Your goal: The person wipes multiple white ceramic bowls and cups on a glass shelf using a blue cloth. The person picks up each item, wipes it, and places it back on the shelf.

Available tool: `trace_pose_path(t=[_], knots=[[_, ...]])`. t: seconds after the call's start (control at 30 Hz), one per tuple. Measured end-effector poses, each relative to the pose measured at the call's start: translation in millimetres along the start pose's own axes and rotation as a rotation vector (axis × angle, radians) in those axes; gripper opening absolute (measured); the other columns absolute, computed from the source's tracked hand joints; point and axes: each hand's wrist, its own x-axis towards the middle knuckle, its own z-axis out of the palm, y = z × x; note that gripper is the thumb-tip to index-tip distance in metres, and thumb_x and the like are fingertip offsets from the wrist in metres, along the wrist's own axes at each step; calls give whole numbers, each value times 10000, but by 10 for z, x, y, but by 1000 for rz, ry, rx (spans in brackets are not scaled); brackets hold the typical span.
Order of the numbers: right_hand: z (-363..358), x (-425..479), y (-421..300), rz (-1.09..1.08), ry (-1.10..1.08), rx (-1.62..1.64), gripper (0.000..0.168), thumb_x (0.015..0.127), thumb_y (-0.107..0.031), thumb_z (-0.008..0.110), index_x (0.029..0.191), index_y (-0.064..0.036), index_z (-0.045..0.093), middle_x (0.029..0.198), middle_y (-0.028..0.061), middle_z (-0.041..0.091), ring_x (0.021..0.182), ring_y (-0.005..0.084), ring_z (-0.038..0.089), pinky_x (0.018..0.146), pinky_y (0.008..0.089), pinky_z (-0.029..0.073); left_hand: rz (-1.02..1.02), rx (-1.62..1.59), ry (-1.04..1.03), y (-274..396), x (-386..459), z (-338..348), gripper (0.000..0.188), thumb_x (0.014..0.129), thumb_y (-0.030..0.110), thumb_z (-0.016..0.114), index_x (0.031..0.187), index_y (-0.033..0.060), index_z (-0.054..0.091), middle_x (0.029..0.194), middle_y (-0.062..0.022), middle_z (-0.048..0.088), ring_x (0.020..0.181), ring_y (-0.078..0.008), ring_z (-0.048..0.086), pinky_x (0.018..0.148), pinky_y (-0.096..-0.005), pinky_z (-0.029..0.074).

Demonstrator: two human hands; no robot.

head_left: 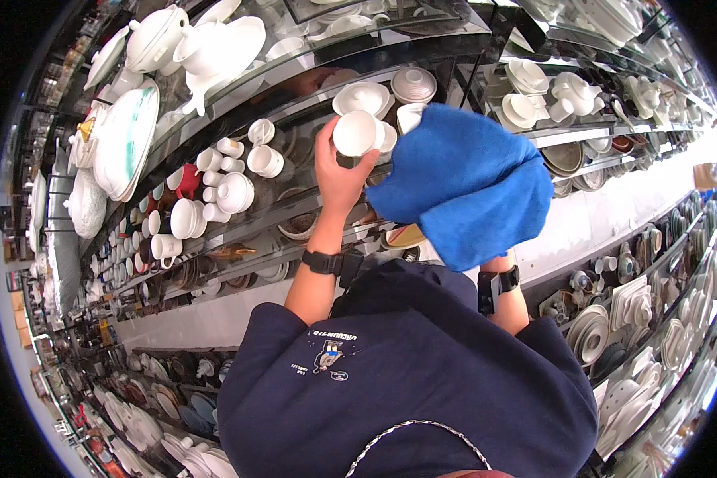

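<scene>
My left hand (342, 173) grips a small white ceramic bowl (356, 133) by its rim, thumb on one side and fingers on the other. Beside that bowl, partly behind it, shows a smaller white cup (388, 138). A blue cloth (472, 179) hangs spread out over my right hand and hides it, so its fingers cannot be seen; only the wrist shows below the cloth. Just beyond the held bowl, a white lidded dish (361, 98) and a ribbed pinkish lidded bowl (413, 84) stand on the shelf.
Cups and mugs (167, 246) crowd the glass shelf at left. Above them are a white tureen (156, 39) and a large oval platter (128, 140). A white teapot (575, 93) stands on the right shelf. Stacked plates (588, 334) fill racks at lower right.
</scene>
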Motion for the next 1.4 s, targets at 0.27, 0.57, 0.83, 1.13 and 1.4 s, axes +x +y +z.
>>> trace_pose_path(t=[0.27,0.57,0.83,1.13,1.4], knots=[[755,20,415,-174,-214,-743,558,1046,-150,584,1547,3,390,1497,170,513,1372,291,507,1187,435,393,17,-22,136,463,-218,-511,864,757,60,881,1484,5,418,1413,-129,521,1298,-255,555,1148,-406,427],[1421,-24,1002,-230,-513,-941,564,1042,-112,591,1552,2,380,1514,169,496,1382,285,496,1198,427,381,246,719,-202,818,-495,-718,881,613,95,906,1415,79,542,1422,-119,608,1406,-360,499,1191,-534,336],[1357,-298,1364,305,-413,-636,566,1004,-78,653,1519,-27,424,1463,140,529,1352,236,496,1159,368,408,155,590,-364,948,-554,-1158,942,558,83,901,1431,97,544,1468,-100,573,1434,-319,466,1199,-520,338],[1567,-641,1303,-291,-690,-1420,649,847,-121,781,1420,-13,494,1313,113,617,1181,215,606,1035,364,500,320,450,-610,875,-494,-1575,776,580,233,927,1297,73,675,1310,-136,687,1234,-315,641,1114,-453,444],[1811,-921,1242,12,-482,-1004,719,829,-190,815,1433,-11,470,1319,106,599,1176,205,595,1003,352,507,237,93,-756,756,-581,-1676,818,645,387,950,1331,79,626,1355,-131,641,1301,-333,578,1128,-449,404]])
